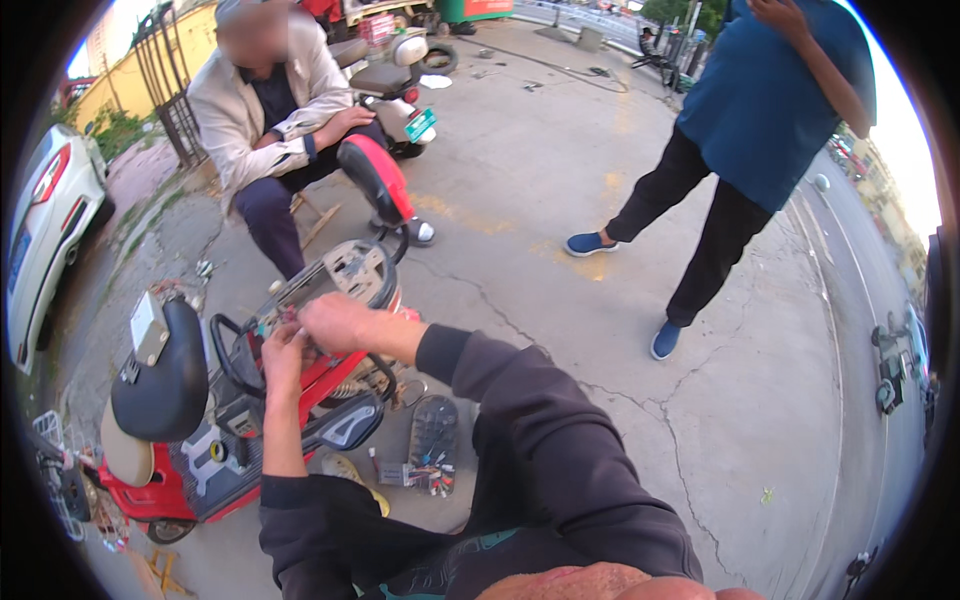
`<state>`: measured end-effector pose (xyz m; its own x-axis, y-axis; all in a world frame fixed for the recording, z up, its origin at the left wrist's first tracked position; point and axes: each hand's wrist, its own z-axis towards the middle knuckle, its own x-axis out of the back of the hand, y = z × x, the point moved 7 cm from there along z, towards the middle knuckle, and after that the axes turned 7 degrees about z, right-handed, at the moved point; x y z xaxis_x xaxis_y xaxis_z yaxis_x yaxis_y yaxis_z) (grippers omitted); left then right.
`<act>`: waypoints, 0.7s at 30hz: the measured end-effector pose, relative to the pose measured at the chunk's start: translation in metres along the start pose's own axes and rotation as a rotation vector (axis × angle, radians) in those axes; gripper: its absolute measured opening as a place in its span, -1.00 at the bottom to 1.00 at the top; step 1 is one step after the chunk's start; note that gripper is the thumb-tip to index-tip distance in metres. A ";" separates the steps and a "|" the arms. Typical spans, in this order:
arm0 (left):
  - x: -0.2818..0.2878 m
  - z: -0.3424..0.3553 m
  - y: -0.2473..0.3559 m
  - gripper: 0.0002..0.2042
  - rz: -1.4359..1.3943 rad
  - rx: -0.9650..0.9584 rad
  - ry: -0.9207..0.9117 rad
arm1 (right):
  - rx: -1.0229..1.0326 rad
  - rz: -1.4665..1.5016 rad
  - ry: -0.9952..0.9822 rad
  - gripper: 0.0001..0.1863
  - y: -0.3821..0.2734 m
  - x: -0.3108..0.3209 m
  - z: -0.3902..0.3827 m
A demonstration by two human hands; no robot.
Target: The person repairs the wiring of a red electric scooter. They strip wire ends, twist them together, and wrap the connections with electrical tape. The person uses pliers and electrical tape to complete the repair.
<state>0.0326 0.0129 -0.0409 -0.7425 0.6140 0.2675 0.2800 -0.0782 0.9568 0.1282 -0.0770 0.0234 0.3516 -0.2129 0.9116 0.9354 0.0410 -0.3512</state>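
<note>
My left hand (pixel 284 358) and my right hand (pixel 336 322) meet over the opened rear compartment of a red electric scooter (pixel 150 495). Fingers of both hands are closed and pressed close together at one spot. Small reddish and teal bits, perhaps wires (pixel 287 314), show beside the fingertips; what is pinched there is hidden. The right forearm reaches across from the right, the left one comes up from below. Beyond my hands lies the scooter's bare rear frame (pixel 362 268). A black handle loop (pixel 232 357) stands just left of my left hand.
A white box (pixel 148 328) rests on the black seat (pixel 170 385). Tape (pixel 218 452) lies on the footboard. A parts organizer (pixel 433 425) sits on the ground beside the scooter. One person sits opposite near a red-and-black seat (pixel 375 180); another stands at right. A white car (pixel 60 215) is parked left.
</note>
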 end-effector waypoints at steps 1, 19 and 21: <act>0.000 0.001 0.000 -0.84 -0.011 0.009 0.013 | 0.020 -0.021 0.055 -0.84 0.000 0.001 -0.001; 0.006 -0.009 -0.001 -0.86 -0.061 0.032 -0.039 | 0.102 0.064 0.171 -0.84 0.007 -0.015 -0.001; 0.001 -0.010 0.002 -0.86 -0.048 0.053 -0.041 | 0.116 0.051 0.178 -0.82 0.011 -0.012 -0.003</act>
<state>0.0265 0.0060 -0.0372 -0.7307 0.6478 0.2157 0.2776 -0.0067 0.9607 0.1341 -0.0767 0.0081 0.3958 -0.3759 0.8379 0.9183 0.1662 -0.3593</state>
